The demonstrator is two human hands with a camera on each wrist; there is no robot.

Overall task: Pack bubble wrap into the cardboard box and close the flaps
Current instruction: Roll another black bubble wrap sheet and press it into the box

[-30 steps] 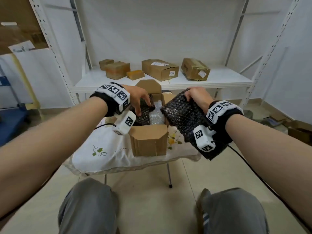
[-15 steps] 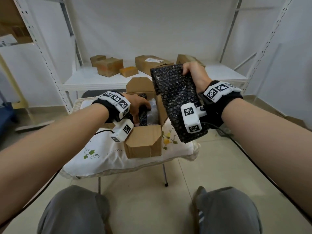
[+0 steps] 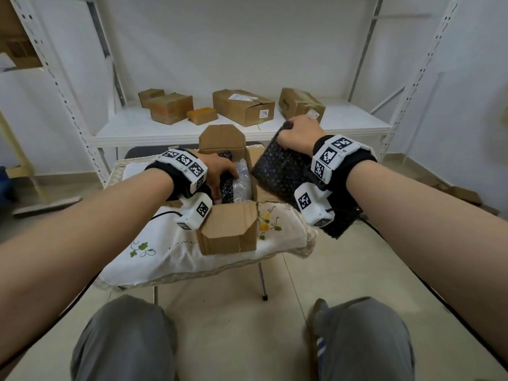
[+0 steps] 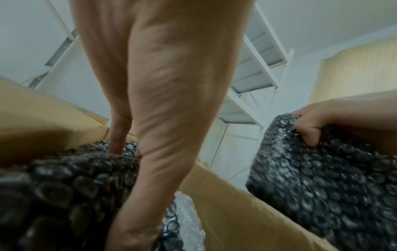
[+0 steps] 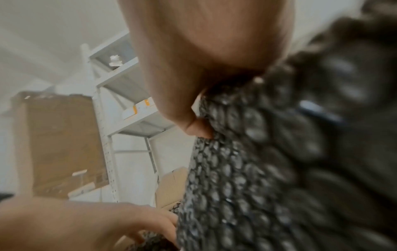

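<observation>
Cardboard box (image 3: 228,229) on the cloth-covered worktop (image 3: 154,251), nearest the seated person, with all visible flaps open. Left hand (image 3: 220,171) reaches inside, fingers extended and pressing down a dark bubble wrap piece (image 4: 71,191) already packed beside clear bubble wrap (image 3: 243,180). Right hand (image 3: 299,134), fingers curled, grips the top edge of a second dark bubble wrap sheet (image 3: 283,171), held upright just outside the box's right wall. Beyond, a white shelf (image 3: 343,122) carries several closed cartons (image 3: 243,107). Step in hand: packing, roughly midway. The next move probably calls for swinging the held sheet over the opening and folding it in before any flap is closed.
</observation>
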